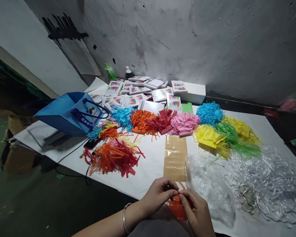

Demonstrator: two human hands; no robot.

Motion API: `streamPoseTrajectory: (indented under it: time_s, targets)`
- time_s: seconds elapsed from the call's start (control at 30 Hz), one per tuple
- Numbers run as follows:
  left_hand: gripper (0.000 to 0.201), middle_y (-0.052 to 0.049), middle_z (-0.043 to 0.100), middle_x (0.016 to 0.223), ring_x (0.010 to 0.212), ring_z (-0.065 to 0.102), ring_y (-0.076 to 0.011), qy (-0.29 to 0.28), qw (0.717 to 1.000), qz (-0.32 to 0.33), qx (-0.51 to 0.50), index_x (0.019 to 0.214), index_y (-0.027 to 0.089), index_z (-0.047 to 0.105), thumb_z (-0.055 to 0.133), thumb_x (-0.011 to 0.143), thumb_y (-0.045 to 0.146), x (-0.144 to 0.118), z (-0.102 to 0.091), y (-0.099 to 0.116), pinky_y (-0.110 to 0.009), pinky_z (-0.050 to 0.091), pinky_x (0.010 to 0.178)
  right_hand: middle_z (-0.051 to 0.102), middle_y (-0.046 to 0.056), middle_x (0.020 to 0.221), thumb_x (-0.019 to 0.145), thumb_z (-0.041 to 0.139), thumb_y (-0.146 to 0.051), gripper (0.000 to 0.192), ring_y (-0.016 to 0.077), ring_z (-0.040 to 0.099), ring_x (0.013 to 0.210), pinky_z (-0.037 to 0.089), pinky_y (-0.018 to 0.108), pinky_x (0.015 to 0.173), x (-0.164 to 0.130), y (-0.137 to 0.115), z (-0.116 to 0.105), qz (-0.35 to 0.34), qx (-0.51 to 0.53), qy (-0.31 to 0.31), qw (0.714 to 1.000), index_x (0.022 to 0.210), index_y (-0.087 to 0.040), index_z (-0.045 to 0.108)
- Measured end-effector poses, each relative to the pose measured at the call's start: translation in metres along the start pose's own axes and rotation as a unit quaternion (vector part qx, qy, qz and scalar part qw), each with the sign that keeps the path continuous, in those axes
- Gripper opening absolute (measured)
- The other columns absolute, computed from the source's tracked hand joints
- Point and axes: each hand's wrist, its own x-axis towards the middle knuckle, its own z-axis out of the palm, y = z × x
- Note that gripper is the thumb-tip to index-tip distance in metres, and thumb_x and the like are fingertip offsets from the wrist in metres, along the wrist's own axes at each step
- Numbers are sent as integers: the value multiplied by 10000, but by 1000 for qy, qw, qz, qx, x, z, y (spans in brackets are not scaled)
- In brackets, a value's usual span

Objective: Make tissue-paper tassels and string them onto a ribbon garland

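At the bottom centre of my view, the left hand (160,192) and right hand (197,210) pinch the top of an orange tissue-paper tassel (178,209) between thumbs and fingertips — I judge it feather-light, limp and easily torn, best held at that narrow end. Just right lies a crumpled, glossy clear plastic bag (209,189); mid-frame sits a fluffy pink fringe bundle (185,123) — beyond, flat printed packets (160,94) pile up, upper centre.

Matt orange paper (177,210), glossy plastic bag (208,186), metal bangle (124,221)
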Motion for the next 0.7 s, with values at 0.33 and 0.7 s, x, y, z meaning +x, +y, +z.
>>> streamPoseTrajectory:
  time_s: [0.33,0.7]
  targets:
    - [150,-46,666,761,701,592,-160,5,998,27,62,793,142,713,710,768,290,3,-2,6,-256,471,662,674,25,753,949,463,-302,245,156,648,698,500,220,639,3,1,4,4,13,5,1000,827,-222,659]
    - [131,-45,663,775,702,590,-155,17,996,44,73,800,147,703,712,766,273,1,1,10,-250,473,663,698,26,777,931,503,-283,192,159,668,699,524,226,652,1,2,3,-30,-14,52,998,884,-236,683]
